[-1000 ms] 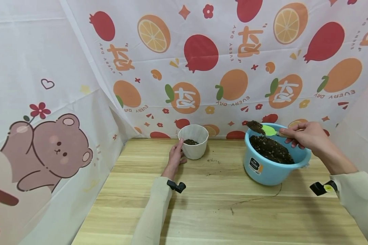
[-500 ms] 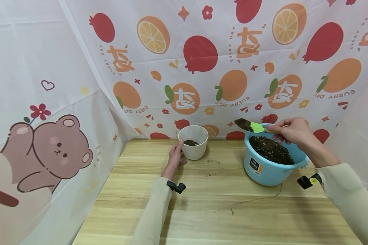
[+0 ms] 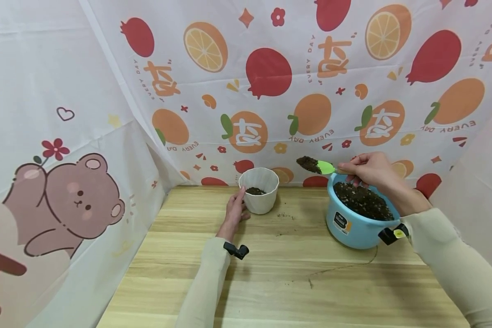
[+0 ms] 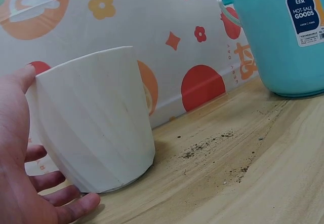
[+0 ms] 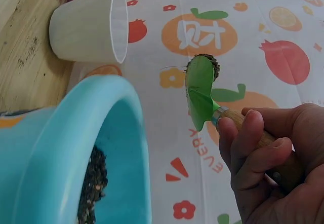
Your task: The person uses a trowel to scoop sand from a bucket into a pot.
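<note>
A white fluted flower pot (image 3: 261,204) stands on the wooden table with some dark soil (image 3: 255,190) inside. My left hand (image 3: 234,210) holds its left side, thumb at the rim and fingers curving round low beside the base. In my right hand (image 3: 371,169) is a small garden trowel (image 3: 326,167), gripped by its wooden handle (image 5: 243,125). Its green blade carries a heap of soil (image 3: 309,164) and points left, raised above the left rim of a light blue bucket (image 3: 348,231). Plenty of dark potting soil (image 3: 362,200) lies in the bucket.
Crumbs of soil (image 4: 202,145) are scattered on the table (image 3: 279,291) between pot and bucket. A thin dark trail (image 3: 344,268) runs in front of the bucket. Behind everything hangs a fruit-print cloth (image 3: 213,91), with a bear-print cloth (image 3: 78,200) on the left.
My right hand has moved left and slightly up, carrying the loaded trowel from over the bucket to past its left rim. The left hand and the pot have stayed in place.
</note>
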{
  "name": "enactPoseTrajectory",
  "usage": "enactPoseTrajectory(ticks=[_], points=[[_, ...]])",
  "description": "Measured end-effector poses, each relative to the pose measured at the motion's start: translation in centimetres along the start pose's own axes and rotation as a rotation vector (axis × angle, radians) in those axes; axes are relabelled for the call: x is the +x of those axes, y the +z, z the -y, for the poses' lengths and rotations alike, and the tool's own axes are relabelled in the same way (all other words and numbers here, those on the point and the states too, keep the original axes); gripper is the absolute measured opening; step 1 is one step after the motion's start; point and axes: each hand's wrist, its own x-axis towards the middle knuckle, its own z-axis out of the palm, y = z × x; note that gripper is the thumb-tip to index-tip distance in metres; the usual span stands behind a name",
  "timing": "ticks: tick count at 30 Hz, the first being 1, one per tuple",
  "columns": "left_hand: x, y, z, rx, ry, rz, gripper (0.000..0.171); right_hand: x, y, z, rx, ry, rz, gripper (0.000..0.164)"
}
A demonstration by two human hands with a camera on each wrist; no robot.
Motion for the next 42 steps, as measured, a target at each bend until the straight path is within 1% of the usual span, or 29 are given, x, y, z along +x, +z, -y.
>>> enactPoseTrajectory(ticks=[2,6,14,21,23,31,35,39,42], points=[[0.0,0.1,0.1,0.001,-0.001,-0.002,0.086,0.3,0.4,0.2,-0.001,0.003,0.009,0.052],[0.1,0.1,0.1,0.003,-0.005,-0.006,0.084,0.8,1.3,0.6,0.013,-0.003,0.029,0.052],[0.1,0.2,0.1,0.006,0.004,-0.016,0.088,1.7,2.9,1.7,0.015,-0.036,0.053,0.051],[0.0,0.2,0.2,0.007,0.014,-0.014,0.086,2.2,4.5,2.4,0.028,-0.029,0.072,0.039],[-0.1,0.2,0.3,0.008,0.019,-0.015,0.087,2.4,5.0,2.5,0.03,-0.033,0.079,0.039],[0.0,0.3,0.3,0.001,0.025,-0.011,0.086,3.2,6.8,2.9,0.082,-0.067,0.111,0.038],[-0.1,0.3,0.1,0.001,0.014,-0.015,0.086,3.3,7.5,3.3,0.113,-0.059,0.133,0.038],[-0.2,0.3,-0.1,-0.004,0.002,-0.011,0.087,3.5,8.1,3.5,0.127,-0.039,0.138,0.038],[-0.2,0.3,-0.1,-0.007,0.0,-0.009,0.086,3.8,8.6,3.4,0.142,-0.049,0.136,0.035]])
